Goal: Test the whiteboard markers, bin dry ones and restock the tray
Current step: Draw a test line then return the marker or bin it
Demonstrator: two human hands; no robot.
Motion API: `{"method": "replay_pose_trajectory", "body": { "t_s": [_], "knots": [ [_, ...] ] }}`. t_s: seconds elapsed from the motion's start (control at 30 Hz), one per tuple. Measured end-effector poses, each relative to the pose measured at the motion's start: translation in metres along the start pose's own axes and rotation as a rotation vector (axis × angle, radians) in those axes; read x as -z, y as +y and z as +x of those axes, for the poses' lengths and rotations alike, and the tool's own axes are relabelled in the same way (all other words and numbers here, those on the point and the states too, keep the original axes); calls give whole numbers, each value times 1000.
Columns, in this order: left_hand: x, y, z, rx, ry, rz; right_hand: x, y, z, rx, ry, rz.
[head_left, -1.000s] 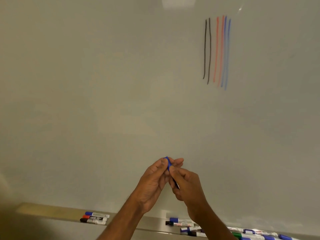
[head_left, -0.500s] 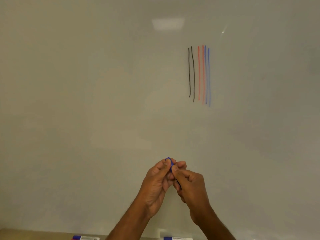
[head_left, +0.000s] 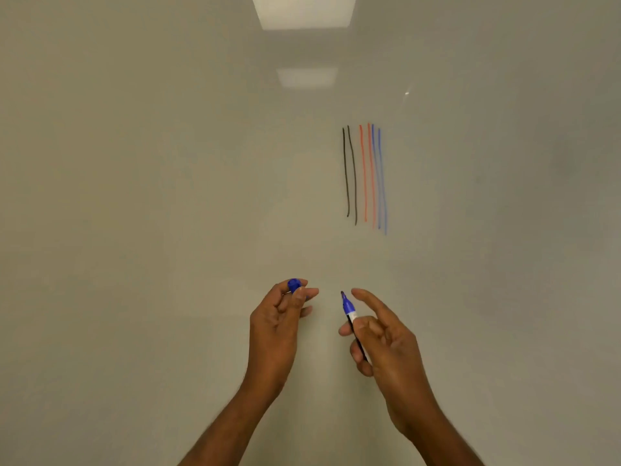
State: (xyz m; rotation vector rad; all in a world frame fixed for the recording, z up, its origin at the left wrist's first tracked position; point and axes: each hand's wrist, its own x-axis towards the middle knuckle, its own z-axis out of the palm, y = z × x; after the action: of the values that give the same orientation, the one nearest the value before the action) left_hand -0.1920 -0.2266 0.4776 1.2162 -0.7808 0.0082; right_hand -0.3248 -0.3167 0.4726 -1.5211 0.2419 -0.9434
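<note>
Now: marker [head_left: 349, 311] is uncapped, in right hand [head_left: 386, 344] — fingers and thumb curled round the barrel low down, index finger lifted off, nib pointing to 12 o'clock up the board [head_left: 168, 163]. Reads as a writing grip being set so the nib is free to reach the surface; can't tell if it touches yet. Its cap [head_left: 293, 284] sits at 9 o'clock of the nib, pinched in left hand [head_left: 275, 317] fingertips — kept clear of the stroke, ready to go back on. Hands apart. Existing test lines [head_left: 364, 176] at 1 o'clock: two black, two red, two blue; next stroke likely lands at their 3 o'clock side. No tray in frame
</note>
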Motion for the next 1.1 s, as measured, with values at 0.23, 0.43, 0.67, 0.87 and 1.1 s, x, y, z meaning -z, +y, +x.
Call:
{"method": "replay_pose_trajectory", "body": {
  "t_s": [0.23, 0.43, 0.67, 0.87, 1.1],
  "knots": [
    [-7, 4, 41, -348, 34, 351, 26, -41, 37, -23, -40, 608],
    [-10, -4, 85, -676, 44, 549, 29, -56, 55, 231, 177, 145],
    [-19, -9, 130, -959, 97, 760, 23, -73, 75, 448, 351, -82],
    [-29, -10, 164, -1039, 117, 806, 32, -68, 106, 605, 411, -181],
    [-44, 4, 189, -1135, 183, 747, 41, -73, 144, 708, 469, -278]
  ]
}}
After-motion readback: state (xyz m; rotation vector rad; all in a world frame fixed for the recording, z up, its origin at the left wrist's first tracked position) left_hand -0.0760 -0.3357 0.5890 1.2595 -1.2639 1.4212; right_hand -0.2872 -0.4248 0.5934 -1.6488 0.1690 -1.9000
